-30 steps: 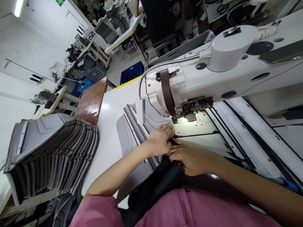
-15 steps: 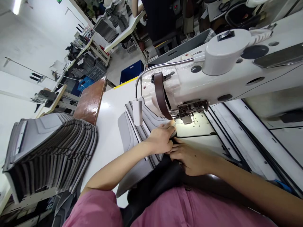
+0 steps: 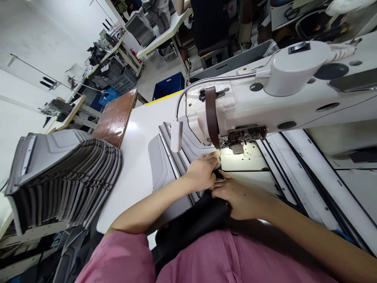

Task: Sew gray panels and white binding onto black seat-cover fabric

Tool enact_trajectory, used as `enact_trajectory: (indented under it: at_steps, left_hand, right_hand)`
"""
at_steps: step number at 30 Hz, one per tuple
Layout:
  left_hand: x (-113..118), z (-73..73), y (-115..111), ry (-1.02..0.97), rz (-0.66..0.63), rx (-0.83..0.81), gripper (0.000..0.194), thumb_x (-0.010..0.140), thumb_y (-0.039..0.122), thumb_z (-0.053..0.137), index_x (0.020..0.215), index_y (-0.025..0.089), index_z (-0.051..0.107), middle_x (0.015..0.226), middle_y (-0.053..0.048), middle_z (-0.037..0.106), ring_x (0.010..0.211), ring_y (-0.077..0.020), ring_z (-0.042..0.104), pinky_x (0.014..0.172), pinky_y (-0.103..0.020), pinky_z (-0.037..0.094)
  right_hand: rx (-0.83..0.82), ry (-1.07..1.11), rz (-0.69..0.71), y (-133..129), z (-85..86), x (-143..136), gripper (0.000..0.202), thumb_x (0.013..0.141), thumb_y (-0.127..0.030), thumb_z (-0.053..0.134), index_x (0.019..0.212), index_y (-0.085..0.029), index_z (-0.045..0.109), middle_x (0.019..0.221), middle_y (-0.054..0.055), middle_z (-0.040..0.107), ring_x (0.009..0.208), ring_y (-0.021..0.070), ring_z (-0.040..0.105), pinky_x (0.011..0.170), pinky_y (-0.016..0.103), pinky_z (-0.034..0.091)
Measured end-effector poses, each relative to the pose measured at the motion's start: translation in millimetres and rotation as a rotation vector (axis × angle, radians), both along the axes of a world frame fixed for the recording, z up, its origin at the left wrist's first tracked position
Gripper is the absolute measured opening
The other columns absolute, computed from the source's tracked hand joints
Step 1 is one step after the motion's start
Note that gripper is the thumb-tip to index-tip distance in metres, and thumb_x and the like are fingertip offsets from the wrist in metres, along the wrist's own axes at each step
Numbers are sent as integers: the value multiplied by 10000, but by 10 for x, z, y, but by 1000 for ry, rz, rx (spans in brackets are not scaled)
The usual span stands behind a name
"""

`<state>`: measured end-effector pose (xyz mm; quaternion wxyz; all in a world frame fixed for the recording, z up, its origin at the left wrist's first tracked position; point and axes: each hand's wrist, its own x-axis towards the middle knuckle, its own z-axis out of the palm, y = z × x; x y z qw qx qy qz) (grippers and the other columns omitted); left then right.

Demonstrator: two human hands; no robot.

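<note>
A grey padded fabric panel (image 3: 160, 163) with stitched lines and a white strip lies on the white table, its right edge under the head of a sewing machine (image 3: 226, 110). My left hand (image 3: 202, 173) is closed on that edge, fingertips close to the lit needle area. Just below it, my right hand (image 3: 235, 196) pinches black fabric (image 3: 203, 214) that joins the work and hangs toward my lap. The two hands touch or nearly touch. The needle tip is hidden behind the machine head and fingers.
A tall stack of similar grey panels (image 3: 67, 177) stands at the left. A small lamp (image 3: 176, 135) on a bent metal neck hangs over the panel. Beyond the table are a brown board (image 3: 116, 120), a blue crate (image 3: 168, 85) and a person in dark clothing (image 3: 210, 23).
The camera view has shifted, moving the machine right in the picture. The grey panel's lower end has drawn up behind my left forearm. Both hands keep nearly the same grip.
</note>
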<state>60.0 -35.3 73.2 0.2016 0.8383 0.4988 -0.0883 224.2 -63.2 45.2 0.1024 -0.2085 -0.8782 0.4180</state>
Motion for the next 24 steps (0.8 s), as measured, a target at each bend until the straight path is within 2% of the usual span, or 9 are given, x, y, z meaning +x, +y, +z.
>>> enact_trajectory:
  at_steps: [9,12,16,21,24]
  left_hand:
    - [8,-10,-116,-6,10,33,493,716,122,455,1203,139,535,1459,-57,393,1208,-252,451,1025,-380,440]
    - [28,-27,-108,3,42,62,463,728,122,454,1182,168,534,1356,-56,480,1150,-237,474,992,-368,459]
    - [76,-34,-17,50,66,97,360,748,148,464,1090,191,567,1133,-64,552,1060,-234,501,904,-349,498]
    - [138,-38,149,105,64,129,193,760,145,453,852,170,621,999,-87,579,979,-234,534,817,-334,510]
    - [178,-62,267,135,72,123,182,755,137,453,798,157,629,930,-103,612,932,-240,564,786,-336,507]
  right_hand:
    - [20,-48,-18,-29,-21,-19,130,583,-77,540,647,-190,538,750,38,613,805,207,585,1002,418,311]
    - [33,-49,-34,10,-34,-2,114,605,-79,539,634,-189,549,743,40,622,799,203,584,966,401,345]
    - [64,0,-64,112,-59,38,69,687,-127,555,665,-189,575,809,51,651,843,202,589,944,382,373]
    - [105,24,-91,234,-122,66,111,758,-136,544,683,-193,602,851,52,666,889,200,598,964,374,388]
    - [145,70,-85,315,-200,77,153,771,-131,531,811,-202,661,925,57,673,969,214,592,1013,401,369]
